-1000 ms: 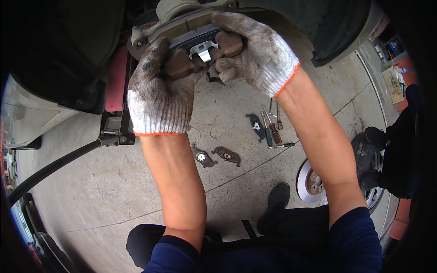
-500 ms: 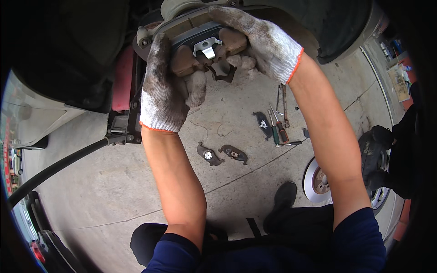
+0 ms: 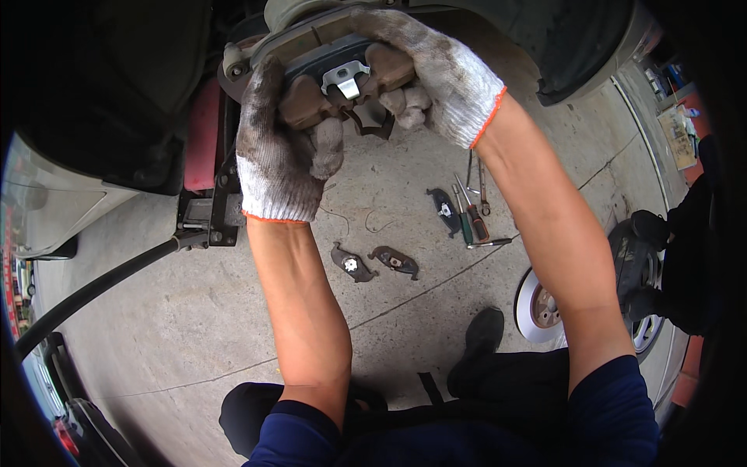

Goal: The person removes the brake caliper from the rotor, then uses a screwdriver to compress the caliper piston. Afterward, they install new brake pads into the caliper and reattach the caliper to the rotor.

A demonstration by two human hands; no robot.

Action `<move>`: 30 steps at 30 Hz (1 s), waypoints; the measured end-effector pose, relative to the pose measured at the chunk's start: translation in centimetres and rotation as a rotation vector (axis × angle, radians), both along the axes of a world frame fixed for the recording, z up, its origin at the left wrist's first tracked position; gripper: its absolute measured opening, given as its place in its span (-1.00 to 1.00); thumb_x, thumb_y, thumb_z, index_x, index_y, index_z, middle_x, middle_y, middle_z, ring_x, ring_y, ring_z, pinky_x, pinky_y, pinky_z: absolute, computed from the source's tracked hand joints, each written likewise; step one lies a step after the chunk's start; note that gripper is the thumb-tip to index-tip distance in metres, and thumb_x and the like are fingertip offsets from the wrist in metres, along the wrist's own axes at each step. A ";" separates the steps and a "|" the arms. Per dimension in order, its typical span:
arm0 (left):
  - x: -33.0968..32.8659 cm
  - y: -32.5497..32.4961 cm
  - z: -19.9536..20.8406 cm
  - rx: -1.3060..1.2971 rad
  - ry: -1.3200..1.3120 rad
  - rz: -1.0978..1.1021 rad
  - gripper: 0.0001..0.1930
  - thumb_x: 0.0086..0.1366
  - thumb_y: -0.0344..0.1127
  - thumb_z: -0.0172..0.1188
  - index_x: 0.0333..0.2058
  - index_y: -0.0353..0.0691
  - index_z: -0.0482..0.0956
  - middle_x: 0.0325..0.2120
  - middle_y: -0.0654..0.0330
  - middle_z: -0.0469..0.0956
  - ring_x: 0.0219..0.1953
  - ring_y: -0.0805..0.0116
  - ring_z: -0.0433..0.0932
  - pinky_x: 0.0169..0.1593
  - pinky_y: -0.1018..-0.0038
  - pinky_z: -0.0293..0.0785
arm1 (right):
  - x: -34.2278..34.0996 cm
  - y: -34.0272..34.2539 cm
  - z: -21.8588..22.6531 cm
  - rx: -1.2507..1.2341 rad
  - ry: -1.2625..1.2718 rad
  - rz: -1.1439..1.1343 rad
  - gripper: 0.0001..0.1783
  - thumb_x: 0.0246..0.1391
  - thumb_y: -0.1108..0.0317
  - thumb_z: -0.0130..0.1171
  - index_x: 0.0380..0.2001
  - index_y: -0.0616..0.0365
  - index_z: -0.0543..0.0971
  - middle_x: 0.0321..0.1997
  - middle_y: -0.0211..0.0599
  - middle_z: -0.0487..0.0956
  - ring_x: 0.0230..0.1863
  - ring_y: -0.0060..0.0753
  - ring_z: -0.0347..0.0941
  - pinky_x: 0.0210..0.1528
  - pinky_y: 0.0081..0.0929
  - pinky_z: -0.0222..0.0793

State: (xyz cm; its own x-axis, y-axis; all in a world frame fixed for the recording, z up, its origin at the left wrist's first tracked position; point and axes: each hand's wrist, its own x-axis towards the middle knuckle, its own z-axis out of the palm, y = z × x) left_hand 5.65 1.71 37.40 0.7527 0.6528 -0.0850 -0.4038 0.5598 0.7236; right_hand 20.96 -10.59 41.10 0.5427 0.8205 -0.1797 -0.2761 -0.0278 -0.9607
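Note:
A rusty brown brake caliper (image 3: 307, 103) is held up at the top of the view, against the wheel hub area of a raised car. A bright silver spring clip (image 3: 346, 79) sits in its middle, in front of a black brake pad plate (image 3: 331, 61). My left hand (image 3: 272, 152), in a stained white knit glove, wraps the caliper's left end. My right hand (image 3: 447, 74), gloved alike, closes round its right end, its forefinger stretched along the top and its other fingers curled beneath. The fingertips behind the caliper are hidden.
On the concrete lie brake pads (image 3: 352, 262), two screwdrivers (image 3: 478, 226) and a wrench (image 3: 484, 194). A brake disc (image 3: 537, 307) and a tyre (image 3: 626, 249) are at right, beside a person in black (image 3: 692, 257). A red jack part (image 3: 204, 140) stands left.
Both hands and the caliper have shifted slightly left in the view, my right hand most. The floor objects also sit a little further left. The grip stays on the caliper.

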 end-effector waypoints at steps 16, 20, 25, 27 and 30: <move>0.5 0.3 -0.8 -0.127 0.016 0.009 -0.44 0.49 0.22 0.17 0.11 -0.19 0.55 -0.24 0.05 0.65 -0.39 0.21 0.65 -0.49 0.39 0.55 | 0.4 -0.4 -0.2 0.072 -0.281 0.150 -0.61 0.53 0.07 0.06 0.21 -0.18 0.74 -0.35 -0.41 0.62 -0.55 -0.61 0.44 -0.59 -0.61 0.34; -0.1 0.8 -1.1 -0.156 0.024 -0.015 -0.55 0.49 -0.01 0.27 0.19 -0.13 0.56 -0.09 0.10 0.63 -0.22 0.28 0.68 -0.35 0.34 0.72 | -0.3 -0.5 0.6 0.037 -0.201 0.082 -0.62 0.45 -0.01 0.21 0.11 -0.10 0.77 -0.27 -0.35 0.65 -0.53 -0.60 0.45 -0.59 -0.59 0.36; -0.4 0.7 -1.2 -0.019 -0.109 -0.151 -0.58 0.52 -0.01 0.25 0.17 -0.14 0.54 -0.14 0.13 0.63 -0.24 0.30 0.67 -0.37 0.38 0.70 | 0.5 -1.0 0.5 -0.007 -0.164 0.032 -0.48 0.15 -0.20 0.50 -0.11 0.02 0.79 -0.35 -0.37 0.64 -0.60 -0.56 0.42 -0.57 -0.57 0.42; 0.1 -0.4 -0.1 0.030 -0.054 0.007 -0.58 0.52 0.00 0.24 0.16 -0.14 0.54 -0.16 0.13 0.63 -0.25 0.31 0.67 -0.40 0.38 0.69 | 0.9 -0.8 0.6 -0.022 -0.132 0.084 -0.48 0.14 -0.20 0.53 -0.11 0.00 0.79 -0.39 -0.38 0.63 -0.63 -0.55 0.41 -0.56 -0.54 0.45; -0.3 0.2 -0.1 0.093 -0.025 -0.063 -0.43 0.56 0.21 0.07 0.27 -0.09 0.51 -0.05 0.16 0.71 -0.16 0.29 0.73 -0.30 0.38 0.78 | 0.8 -0.8 1.1 -0.046 -0.097 0.107 -0.60 0.27 -0.09 0.44 0.03 -0.13 0.78 -0.43 -0.39 0.61 -0.67 -0.55 0.40 -0.54 -0.50 0.48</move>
